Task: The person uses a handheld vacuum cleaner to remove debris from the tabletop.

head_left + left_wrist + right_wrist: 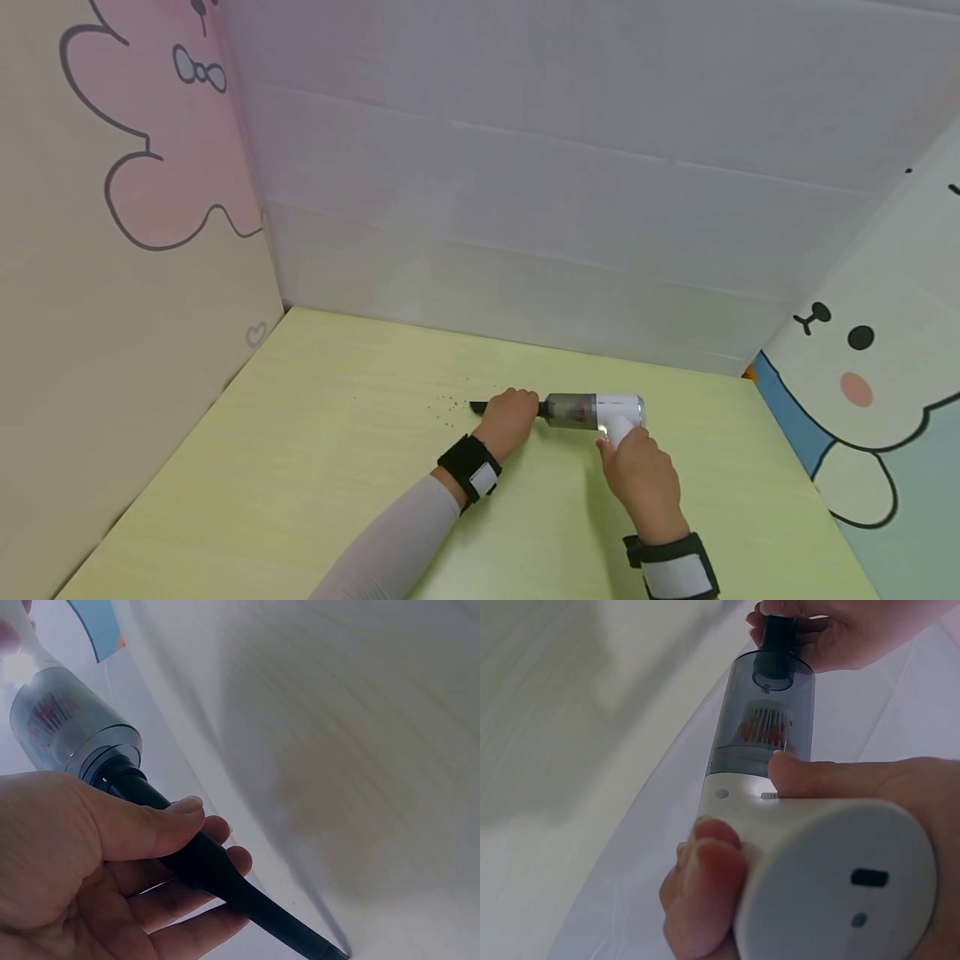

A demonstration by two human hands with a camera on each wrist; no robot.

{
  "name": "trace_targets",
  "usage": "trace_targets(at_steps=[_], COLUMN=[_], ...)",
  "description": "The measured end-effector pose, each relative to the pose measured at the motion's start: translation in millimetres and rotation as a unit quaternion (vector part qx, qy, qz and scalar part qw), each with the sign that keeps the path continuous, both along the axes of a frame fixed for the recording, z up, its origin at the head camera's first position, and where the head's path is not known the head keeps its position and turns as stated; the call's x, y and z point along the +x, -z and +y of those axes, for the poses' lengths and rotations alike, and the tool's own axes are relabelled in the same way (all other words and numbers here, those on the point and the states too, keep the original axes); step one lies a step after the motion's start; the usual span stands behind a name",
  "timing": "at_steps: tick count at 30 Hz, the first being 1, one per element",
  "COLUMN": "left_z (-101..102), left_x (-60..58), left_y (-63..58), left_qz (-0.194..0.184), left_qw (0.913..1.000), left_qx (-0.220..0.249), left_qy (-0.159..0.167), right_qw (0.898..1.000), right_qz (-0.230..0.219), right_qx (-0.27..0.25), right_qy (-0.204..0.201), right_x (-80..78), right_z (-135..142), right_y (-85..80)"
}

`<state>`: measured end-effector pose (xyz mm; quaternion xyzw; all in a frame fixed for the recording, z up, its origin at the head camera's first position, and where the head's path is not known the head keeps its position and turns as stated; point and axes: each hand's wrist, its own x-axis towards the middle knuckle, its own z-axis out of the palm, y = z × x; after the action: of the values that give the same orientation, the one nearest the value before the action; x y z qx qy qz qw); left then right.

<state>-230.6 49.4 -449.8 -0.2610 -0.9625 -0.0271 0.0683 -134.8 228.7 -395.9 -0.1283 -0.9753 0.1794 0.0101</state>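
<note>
A white handheld vacuum cleaner [619,408] lies level just over the yellow tabletop, its black crevice nozzle [279,915] pointing left. My right hand [643,477] grips its handle. In the right wrist view the right thumb [810,778] rests on the white body beside a small switch [769,796]. My left hand [510,419] holds the nozzle between thumb and fingers, near where it joins the clear grey dust cup [799,697]. Through the cup a ribbed filter [765,729] with reddish marks shows. Orange crumbs [454,404] lie scattered by the nozzle tip.
The yellow tabletop [300,467] meets a white sheeted wall [525,183] behind. A panel with a pink cartoon [180,167] stands at left, and one with a white cartoon bear [870,417] at right. Both wrists wear black straps [470,469].
</note>
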Motion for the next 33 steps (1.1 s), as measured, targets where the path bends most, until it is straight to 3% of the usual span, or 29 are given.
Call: trace_targets(at_steps=[9,16,23,33], left_z=[-2.7,-2.6,-3.7,-2.9], left_x=[5.6,7.4,9.5,9.3], left_y=[-2.4,-2.6,-2.7,-5.4], left_qz=[0.031,0.031,0.072,0.042], left_qw=[0.9994,0.9995,0.9973,0.9991], left_qx=[0.005,0.004,-0.009,0.004], left_qy=[0.010,0.009,0.010,0.005], right_qw=[1.000,1.000,1.000,1.000], right_qz=[0.005,0.006,0.002,0.001], right_qx=[0.001,0.004,-0.004,-0.003], right_qy=[-0.003,-0.003,-0.004,-0.004], right_x=[1.6,2.6,3.1,4.0], right_z=[0.4,0.7,1.4,0.8], right_y=[1.3,1.9,2.6,3.1])
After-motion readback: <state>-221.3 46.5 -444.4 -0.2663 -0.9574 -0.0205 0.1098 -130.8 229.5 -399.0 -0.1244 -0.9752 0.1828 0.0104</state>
